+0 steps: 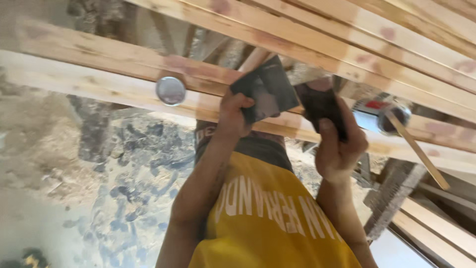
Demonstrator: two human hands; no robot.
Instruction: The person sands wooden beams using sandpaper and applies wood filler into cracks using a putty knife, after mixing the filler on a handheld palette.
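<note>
Left hand (233, 116) is gripping a dark sheet (265, 92), fingers closed on its lower edge, pressing it against the wooden planks (124, 74). Right hand (339, 144) is clasping a second dark sheet (320, 106), thumb on top. Both sheets are lying just beside each other. A round metal lid (170, 91) is sitting left, apart. A can (382, 114) with a stick (416, 149) is standing right, blurred. The planks are running past the frame edges.

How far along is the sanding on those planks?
Done: cannot tell; the planks show reddish blotches and blur hides the finish. In hand: the left hand presses a dark sheet against a plank, and the right hand grips a second dark piece. Left: several more planks lie beyond, untouched by either hand. A can stands beside them.
</note>
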